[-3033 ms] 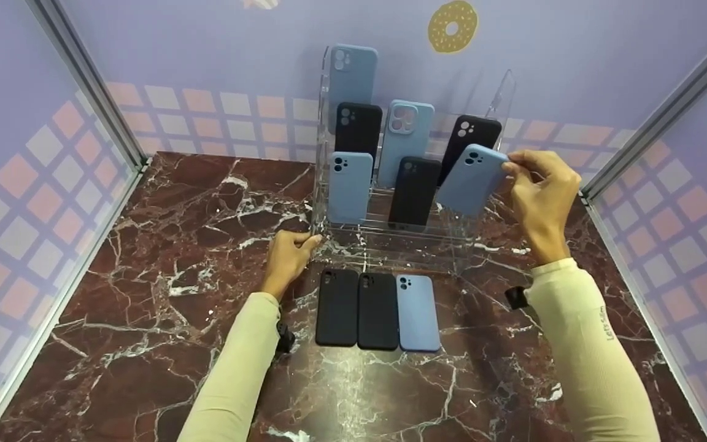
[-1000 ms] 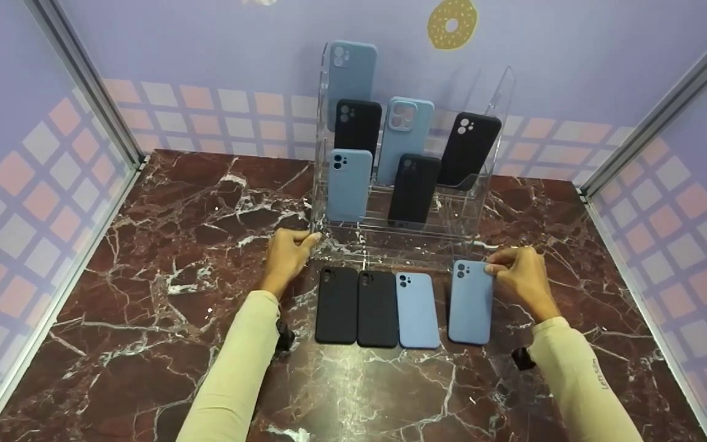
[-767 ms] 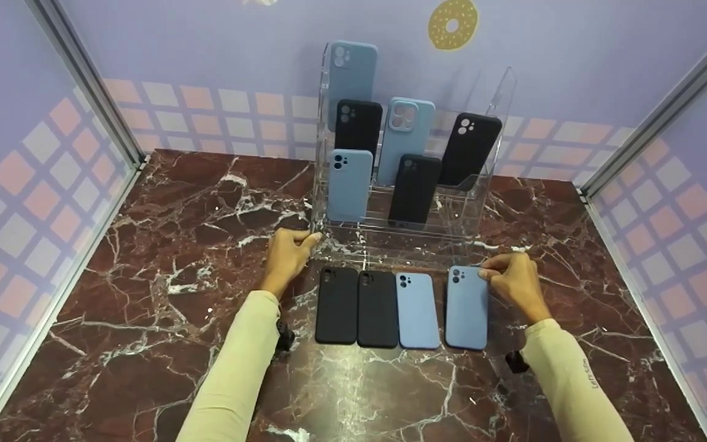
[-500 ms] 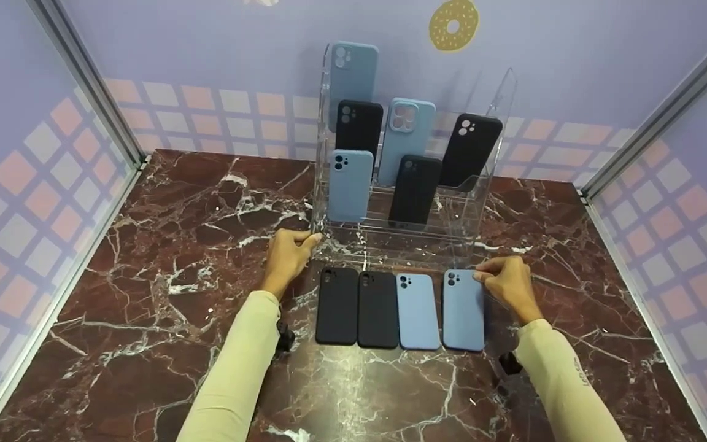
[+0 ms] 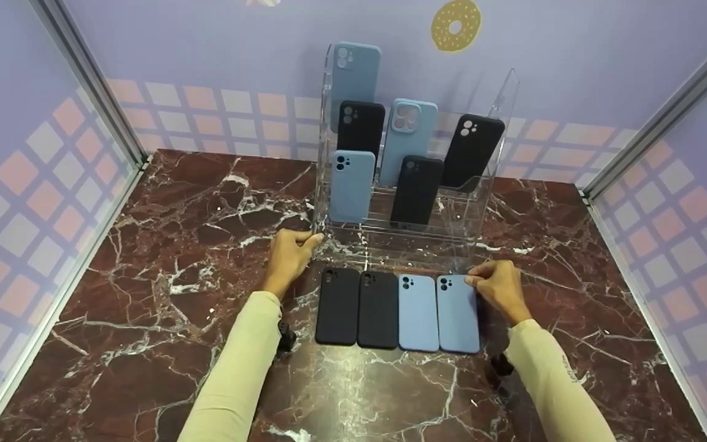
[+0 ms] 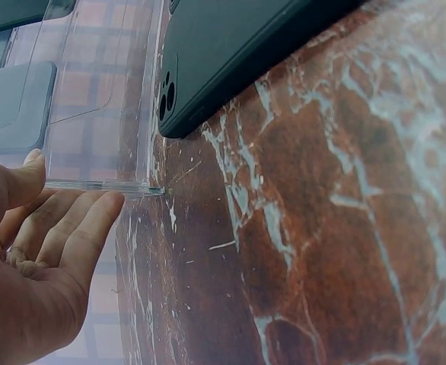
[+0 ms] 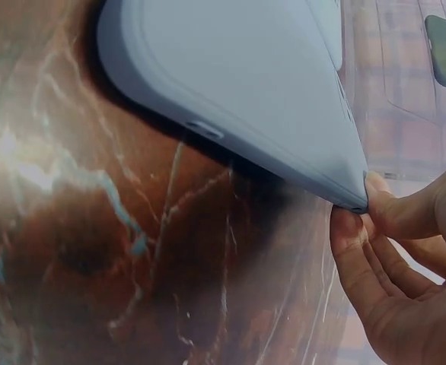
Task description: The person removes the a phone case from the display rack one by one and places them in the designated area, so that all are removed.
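My right hand [image 5: 501, 287] pinches the upper right corner of a blue phone case [image 5: 458, 314] between thumb and fingertips. In the right wrist view that blue case [image 7: 238, 84] tilts, its gripped corner held off the marble. Its left edge meets another blue phone case [image 5: 418, 314], which ends a row with two black phone cases, one [image 5: 378, 310] beside the other [image 5: 337, 307]. My left hand [image 5: 290, 256] grips the front left edge of a clear acrylic display stand [image 5: 402, 253]; the left wrist view has the thumb above that edge and the fingers under it.
The stand's tiers hold several upright cases, among them a light blue one [image 5: 351, 187] and a black one [image 5: 416, 191] in front, and a leaning black one [image 5: 473, 150] at the right. Patterned panels with metal corner posts [image 5: 626, 138] enclose the marble table [image 5: 206, 368].
My right hand has lifted the blue case off the stand's right side, brought it down to the row, then slid it left against the other blue case. My left hand has stayed put.
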`<move>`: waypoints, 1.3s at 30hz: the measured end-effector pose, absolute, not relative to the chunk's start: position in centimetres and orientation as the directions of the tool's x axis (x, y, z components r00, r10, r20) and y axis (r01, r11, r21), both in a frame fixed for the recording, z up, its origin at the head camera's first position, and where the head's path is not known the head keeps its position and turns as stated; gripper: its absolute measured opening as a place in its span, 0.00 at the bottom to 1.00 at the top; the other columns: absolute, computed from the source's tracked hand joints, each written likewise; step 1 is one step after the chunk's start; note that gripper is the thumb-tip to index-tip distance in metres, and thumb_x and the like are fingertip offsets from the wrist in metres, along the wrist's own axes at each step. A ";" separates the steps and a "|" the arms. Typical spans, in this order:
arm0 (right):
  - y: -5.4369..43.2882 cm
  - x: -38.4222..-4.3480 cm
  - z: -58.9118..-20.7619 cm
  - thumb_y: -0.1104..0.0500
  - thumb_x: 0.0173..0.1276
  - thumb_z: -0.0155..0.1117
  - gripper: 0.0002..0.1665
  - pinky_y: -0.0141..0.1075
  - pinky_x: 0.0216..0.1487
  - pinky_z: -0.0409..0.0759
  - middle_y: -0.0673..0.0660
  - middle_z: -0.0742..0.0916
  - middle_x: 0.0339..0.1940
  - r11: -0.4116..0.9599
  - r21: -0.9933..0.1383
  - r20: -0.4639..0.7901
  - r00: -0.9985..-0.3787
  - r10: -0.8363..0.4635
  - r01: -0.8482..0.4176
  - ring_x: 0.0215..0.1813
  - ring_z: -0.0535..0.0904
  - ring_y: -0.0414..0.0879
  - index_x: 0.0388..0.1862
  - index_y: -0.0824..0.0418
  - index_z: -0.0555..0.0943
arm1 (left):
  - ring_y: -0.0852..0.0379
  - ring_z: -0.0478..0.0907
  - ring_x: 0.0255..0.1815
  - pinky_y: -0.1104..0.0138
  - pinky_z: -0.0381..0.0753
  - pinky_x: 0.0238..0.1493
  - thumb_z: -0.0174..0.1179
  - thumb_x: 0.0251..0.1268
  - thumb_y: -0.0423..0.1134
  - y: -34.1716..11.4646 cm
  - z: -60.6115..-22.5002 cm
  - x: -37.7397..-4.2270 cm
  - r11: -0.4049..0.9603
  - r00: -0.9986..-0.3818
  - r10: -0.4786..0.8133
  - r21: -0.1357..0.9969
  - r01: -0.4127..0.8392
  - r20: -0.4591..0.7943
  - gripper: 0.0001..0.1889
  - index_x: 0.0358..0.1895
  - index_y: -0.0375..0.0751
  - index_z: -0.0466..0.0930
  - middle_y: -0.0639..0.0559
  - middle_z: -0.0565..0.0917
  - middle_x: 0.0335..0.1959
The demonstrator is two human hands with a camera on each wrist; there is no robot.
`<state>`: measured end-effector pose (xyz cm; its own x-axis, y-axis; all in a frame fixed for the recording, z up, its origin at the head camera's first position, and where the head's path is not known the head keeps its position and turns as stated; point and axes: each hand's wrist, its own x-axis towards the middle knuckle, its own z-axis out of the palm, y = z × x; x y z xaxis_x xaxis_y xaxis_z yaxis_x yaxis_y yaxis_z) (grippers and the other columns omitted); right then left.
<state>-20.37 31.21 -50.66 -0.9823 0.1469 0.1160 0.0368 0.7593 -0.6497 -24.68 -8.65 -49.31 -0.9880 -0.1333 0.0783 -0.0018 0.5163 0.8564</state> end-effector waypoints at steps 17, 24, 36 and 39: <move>30.4 -20.4 -50.9 0.63 0.58 0.78 0.06 0.38 0.35 0.78 0.59 0.90 0.28 0.745 -0.662 0.083 -0.979 0.189 0.087 0.32 0.83 0.51 0.31 0.66 0.90 | 0.44 0.84 0.51 0.51 0.77 0.61 0.69 0.67 0.43 -8.6 -49.4 -24.7 0.521 -0.990 -0.124 0.853 -0.005 0.070 0.16 0.51 0.37 0.88 0.40 0.87 0.51; 30.6 -20.3 -51.0 0.62 0.56 0.80 0.09 0.30 0.27 0.76 0.58 0.89 0.26 0.729 -0.680 0.089 -0.978 0.186 0.077 0.24 0.80 0.42 0.30 0.66 0.89 | 0.43 0.83 0.55 0.51 0.76 0.62 0.69 0.67 0.44 -8.6 -49.5 -24.8 0.519 -0.990 -0.123 0.855 -0.007 0.066 0.16 0.51 0.38 0.88 0.41 0.86 0.52; 31.1 -20.0 -50.5 0.60 0.59 0.79 0.09 0.31 0.30 0.78 0.57 0.89 0.23 0.729 -0.682 0.078 -0.986 0.151 0.058 0.23 0.81 0.40 0.29 0.66 0.90 | 0.44 0.84 0.49 0.51 0.77 0.60 0.69 0.67 0.44 -8.6 -49.3 -24.7 0.515 -0.990 -0.128 0.857 -0.009 0.066 0.15 0.50 0.39 0.89 0.42 0.88 0.48; 31.2 -20.0 -49.8 0.60 0.59 0.79 0.09 0.32 0.31 0.77 0.57 0.89 0.24 0.729 -0.683 0.091 -0.984 0.151 0.048 0.24 0.81 0.40 0.30 0.66 0.90 | 0.44 0.84 0.46 0.51 0.78 0.58 0.69 0.67 0.45 -8.6 -49.3 -24.7 0.517 -0.990 -0.131 0.856 -0.021 0.055 0.15 0.51 0.39 0.89 0.42 0.89 0.47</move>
